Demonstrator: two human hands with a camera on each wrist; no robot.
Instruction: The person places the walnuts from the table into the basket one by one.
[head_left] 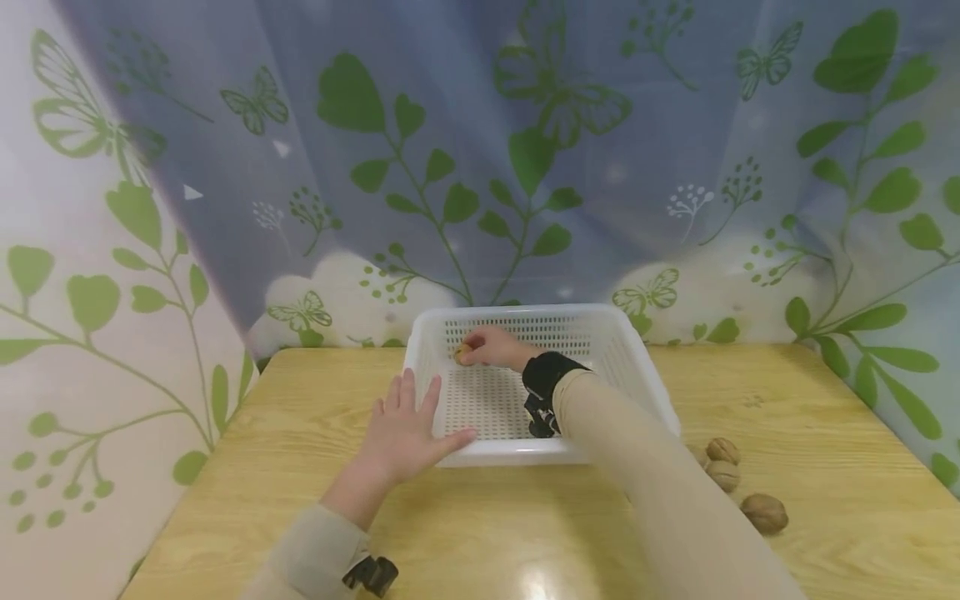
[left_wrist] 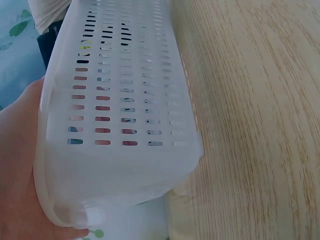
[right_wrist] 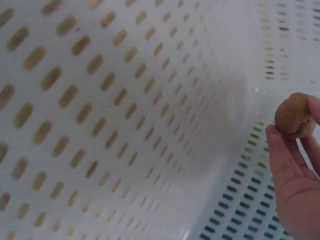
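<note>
A white slotted plastic basket stands on the wooden table. Inside it, near the far left corner, my right hand pinches a walnut between thumb and fingers. The right wrist view shows this walnut at the fingertips, close to the basket's slotted walls. My left hand lies with fingers spread against the basket's near left corner, the thumb along the front rim. In the left wrist view the left hand touches the rim from outside, beside the slotted side wall.
Several walnuts lie on the table right of the basket, partly behind my right forearm. One walnut sits a little nearer to me. A curtain printed with leaves and butterflies hangs right behind the table.
</note>
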